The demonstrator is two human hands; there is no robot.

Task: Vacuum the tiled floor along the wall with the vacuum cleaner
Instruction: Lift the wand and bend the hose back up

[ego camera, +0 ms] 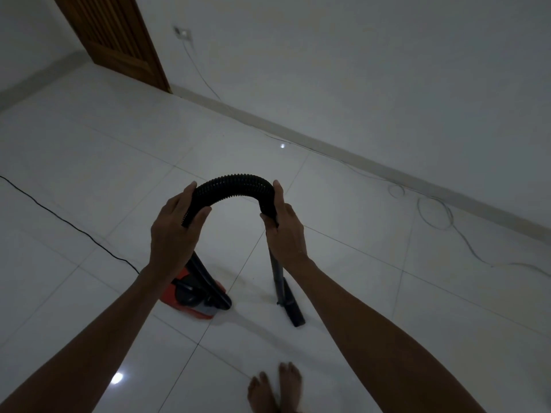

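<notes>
A black ribbed vacuum hose [232,186] arches between both my hands at chest height. My left hand [174,231] is shut on its left end, which drops to the red and black vacuum cleaner body [193,293] on the white tiled floor [89,162]. My right hand [283,228] is shut on the right end, where the hose meets the dark wand [277,275]. The wand runs down to a dark floor nozzle [293,308] resting on the tiles. The wall [387,70] and its baseboard [328,147] run diagonally beyond the hose.
A black power cord [68,222] crosses the floor at left toward the vacuum. A thin white cable [435,210] hangs from a wall socket [182,33] and loops along the baseboard. A wooden door [113,40] stands at the upper left. My bare foot [274,389] shows below.
</notes>
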